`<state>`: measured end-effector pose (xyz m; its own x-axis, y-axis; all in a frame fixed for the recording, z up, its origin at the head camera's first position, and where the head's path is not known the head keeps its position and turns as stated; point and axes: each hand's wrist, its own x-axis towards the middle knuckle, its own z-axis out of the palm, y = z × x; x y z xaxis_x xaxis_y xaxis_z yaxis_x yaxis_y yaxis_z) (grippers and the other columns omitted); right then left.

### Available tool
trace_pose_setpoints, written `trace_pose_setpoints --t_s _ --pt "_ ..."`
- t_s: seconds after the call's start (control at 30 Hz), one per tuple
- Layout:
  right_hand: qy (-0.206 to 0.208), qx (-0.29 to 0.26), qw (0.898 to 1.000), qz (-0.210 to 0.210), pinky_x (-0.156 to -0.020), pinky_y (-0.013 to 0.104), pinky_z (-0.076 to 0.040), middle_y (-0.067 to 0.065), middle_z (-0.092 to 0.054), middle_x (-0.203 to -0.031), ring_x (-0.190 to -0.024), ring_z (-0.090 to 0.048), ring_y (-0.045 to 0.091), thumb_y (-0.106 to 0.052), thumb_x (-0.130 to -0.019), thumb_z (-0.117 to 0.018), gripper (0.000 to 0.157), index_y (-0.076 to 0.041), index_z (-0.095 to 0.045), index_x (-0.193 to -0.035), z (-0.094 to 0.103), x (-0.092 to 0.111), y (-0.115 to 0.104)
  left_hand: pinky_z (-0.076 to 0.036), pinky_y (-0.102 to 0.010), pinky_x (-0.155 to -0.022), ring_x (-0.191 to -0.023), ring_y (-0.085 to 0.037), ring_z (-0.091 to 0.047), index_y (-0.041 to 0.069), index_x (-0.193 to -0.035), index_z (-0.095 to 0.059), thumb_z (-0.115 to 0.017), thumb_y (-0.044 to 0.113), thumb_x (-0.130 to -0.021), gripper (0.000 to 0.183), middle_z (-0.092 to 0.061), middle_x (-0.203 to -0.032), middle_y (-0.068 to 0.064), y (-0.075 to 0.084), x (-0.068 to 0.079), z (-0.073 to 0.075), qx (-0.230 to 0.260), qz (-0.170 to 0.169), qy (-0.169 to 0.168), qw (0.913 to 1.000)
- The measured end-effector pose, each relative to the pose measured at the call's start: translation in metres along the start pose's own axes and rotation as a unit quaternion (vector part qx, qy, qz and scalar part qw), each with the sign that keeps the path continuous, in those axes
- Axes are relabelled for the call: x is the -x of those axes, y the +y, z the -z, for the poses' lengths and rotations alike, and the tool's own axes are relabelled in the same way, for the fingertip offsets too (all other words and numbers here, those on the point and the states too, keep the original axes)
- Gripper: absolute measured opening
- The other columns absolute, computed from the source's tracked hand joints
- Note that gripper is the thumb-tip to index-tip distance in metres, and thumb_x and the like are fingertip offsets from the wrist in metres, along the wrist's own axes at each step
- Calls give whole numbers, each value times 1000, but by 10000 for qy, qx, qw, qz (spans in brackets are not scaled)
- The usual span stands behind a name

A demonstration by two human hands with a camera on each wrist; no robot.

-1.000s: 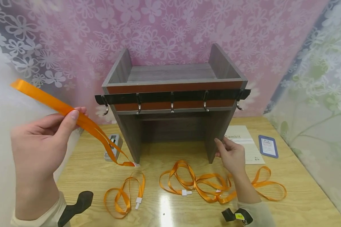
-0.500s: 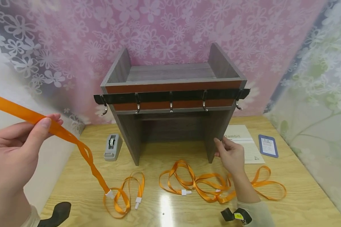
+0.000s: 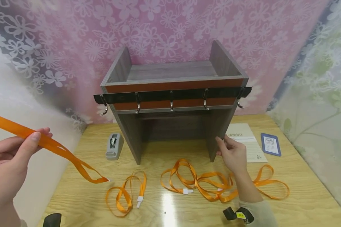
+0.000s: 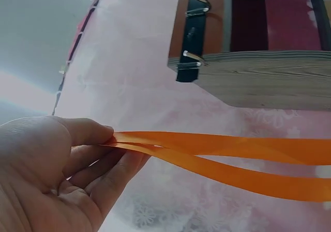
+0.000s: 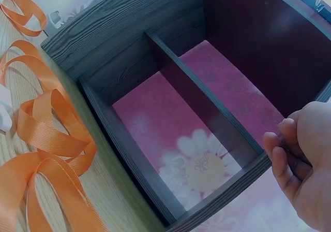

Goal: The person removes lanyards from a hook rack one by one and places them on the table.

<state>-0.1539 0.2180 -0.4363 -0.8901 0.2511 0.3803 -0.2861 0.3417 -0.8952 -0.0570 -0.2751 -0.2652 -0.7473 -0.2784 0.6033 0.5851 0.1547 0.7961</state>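
My left hand (image 3: 9, 167) pinches an orange lanyard (image 3: 52, 146) between thumb and fingers at the left side. The strap's two strands run rightward in the left wrist view, and its far end with a bit of white hangs over the table. At the other side, my right hand (image 3: 233, 155) grips the front edge of the right side panel (image 3: 220, 130) of a grey wooden shelf unit. Across the unit's front runs a black rail (image 3: 159, 96) with several metal hooks (image 3: 138, 107); no lanyard hangs on them.
Loose orange lanyards lie along the table front, one at left (image 3: 143, 186) and others in the middle (image 3: 194, 175) and right. A grey tape dispenser (image 3: 115, 146) stands left of the unit. A notebook (image 3: 254, 148) and a blue badge holder (image 3: 271, 145) lie right.
My left hand has moved left and down with the lanyard, drawing its trailing end away from the unit's left leg. My right hand has stayed on the side panel.
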Motion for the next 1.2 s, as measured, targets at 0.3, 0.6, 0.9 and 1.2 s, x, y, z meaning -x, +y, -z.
trace_pose_setpoints --t_s 0.3,0.6,0.9,1.2 --pt "-185 105 9995 -246 -43 17 -47 26 -65 -64 -44 -57 -2 -2 -94 -67 27 15 -68 -114 -5 8 -35 -50 -7 -82 -92 -2 -73 -9 -98 -75 -69 -1 -92 12 -79 -90 5 -11 20 16 -894 1789 639 9777" --pt "-167 -20 9999 -26 -42 17 -47 24 -63 -59 -43 -56 -2 0 -93 -66 25 15 -69 -113 -8 6 -32 -39 -2 -86 -98 15 -63 6 -122 -73 -75 35 -89 44 -75 -103 20 -31 36 29 -2477 3190 320 9142" --pt "194 -224 9995 -112 -39 18 -42 -5 -59 -49 -40 -57 8 -10 -93 -71 24 5 -74 -112 -1 0 2 -49 -5 -69 -92 24 -55 4 -122 -72 -69 45 -93 50 -73 -99 26 -78 64 20 -3140 3231 -578 8909" --pt "54 -157 9994 -315 -38 18 -40 -3 -58 -49 -42 -58 10 -10 -93 -70 21 4 -75 -109 0 -1 -4 -58 -19 -74 -95 9 -65 6 -127 -69 -62 47 -98 51 -74 -118 -4 -134 103 28 -3325 3637 -1333 8598"
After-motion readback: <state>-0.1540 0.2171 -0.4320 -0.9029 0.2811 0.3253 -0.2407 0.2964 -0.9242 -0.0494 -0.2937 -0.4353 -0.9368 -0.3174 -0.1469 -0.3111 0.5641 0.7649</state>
